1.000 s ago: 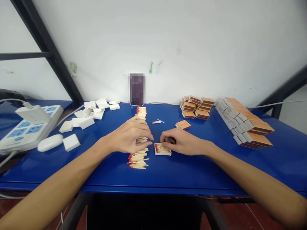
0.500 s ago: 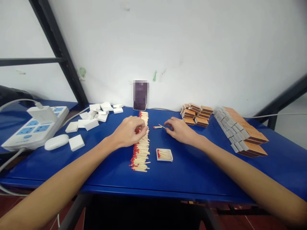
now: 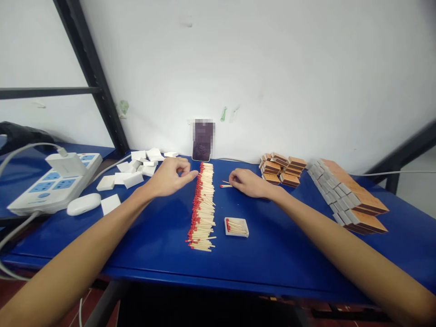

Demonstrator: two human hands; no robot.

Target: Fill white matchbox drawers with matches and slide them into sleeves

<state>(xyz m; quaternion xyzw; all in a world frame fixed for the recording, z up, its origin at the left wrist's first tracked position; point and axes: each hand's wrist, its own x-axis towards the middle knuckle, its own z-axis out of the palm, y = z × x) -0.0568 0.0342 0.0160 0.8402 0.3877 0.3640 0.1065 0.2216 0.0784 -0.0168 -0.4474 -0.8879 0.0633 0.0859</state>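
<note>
Right hand (image 3: pixel 250 182) bunched over loose matches (image 3: pixel 225 185), can't tell if pinching; left hand (image 3: pixel 171 177) looks empty, thumb and forefinger apart beside the match row (image 3: pixel 204 213). Nearer, the open tray (image 3: pixel 236 226) looks part-filled; plenty unboxed, white pieces (image 3: pixel 133 180) left, many matchboxes (image 3: pixel 369 193) stacked right.
</note>
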